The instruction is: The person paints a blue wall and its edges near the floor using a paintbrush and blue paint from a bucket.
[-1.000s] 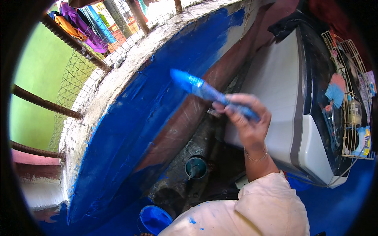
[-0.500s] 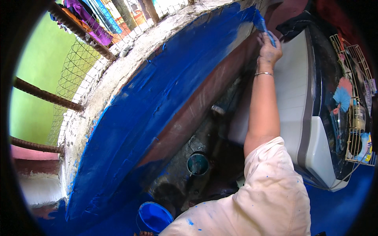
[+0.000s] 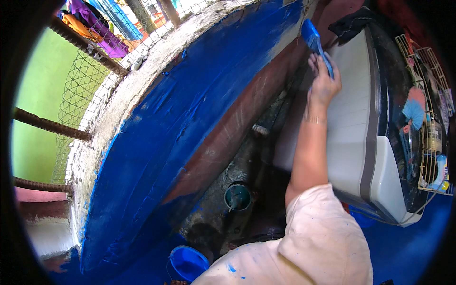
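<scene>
My right hand [image 3: 325, 80] is closed around the handle of a blue paintbrush [image 3: 312, 38], raised near the far end of a blue-painted wall panel [image 3: 166, 118]. The brush head is coated in blue and appears just apart from the wall, by a pale unpainted patch [image 3: 287, 40]. Blue smudges mark my fingers. A blue bucket [image 3: 189, 262] stands out at the lower edge, its open mouth facing up. Beside it only a sliver of skin shows at the frame's bottom; whether that is my left hand is unclear.
Close on the right is a white appliance [image 3: 349, 114] with a dark top, a wire rack [image 3: 430, 123] and a duster [image 3: 413, 114]. A dark green pot [image 3: 237, 197] sits on the floor. Rusty bars [image 3: 52, 123] and wire mesh jut from the rough ledge [image 3: 107, 104] at left.
My right hand has come slightly nearer, and the brush has come off the painted surface at the far corner. My forearm has shifted a little left.
</scene>
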`<action>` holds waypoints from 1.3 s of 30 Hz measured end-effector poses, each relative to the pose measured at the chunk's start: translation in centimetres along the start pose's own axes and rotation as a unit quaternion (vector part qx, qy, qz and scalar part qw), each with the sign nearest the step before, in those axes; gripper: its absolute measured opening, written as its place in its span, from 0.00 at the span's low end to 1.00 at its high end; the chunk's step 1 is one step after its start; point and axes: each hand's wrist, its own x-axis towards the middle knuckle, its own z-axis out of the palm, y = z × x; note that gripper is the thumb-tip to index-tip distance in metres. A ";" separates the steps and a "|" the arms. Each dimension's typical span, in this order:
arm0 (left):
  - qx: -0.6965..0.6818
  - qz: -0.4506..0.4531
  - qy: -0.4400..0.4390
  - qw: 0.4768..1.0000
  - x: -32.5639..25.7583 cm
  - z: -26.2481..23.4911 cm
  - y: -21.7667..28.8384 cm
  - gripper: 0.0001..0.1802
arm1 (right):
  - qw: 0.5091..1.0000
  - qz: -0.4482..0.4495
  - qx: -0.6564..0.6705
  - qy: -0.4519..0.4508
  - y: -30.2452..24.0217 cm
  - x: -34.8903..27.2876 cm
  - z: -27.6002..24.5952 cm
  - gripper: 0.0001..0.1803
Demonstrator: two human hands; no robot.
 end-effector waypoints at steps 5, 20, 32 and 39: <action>-0.020 -0.027 -0.009 0.999 -1.2 1.1 0.1 0.30 | 0.994 0.104 0.011 -0.014 3.9 2.3 1.2 0.13; 0.001 -0.002 -0.026 1.000 -1.0 2.0 0.8 0.30 | 0.997 0.027 -0.048 0.053 6.6 6.2 0.8 0.12; -0.033 -0.017 -0.033 0.999 -1.4 1.7 1.1 0.31 | 0.999 0.028 -0.025 -0.035 0.7 -3.0 -1.2 0.13; -0.010 -0.027 -0.037 0.999 -1.8 4.3 0.8 0.30 | 0.995 -0.012 -0.095 -0.034 4.5 4.3 1.7 0.11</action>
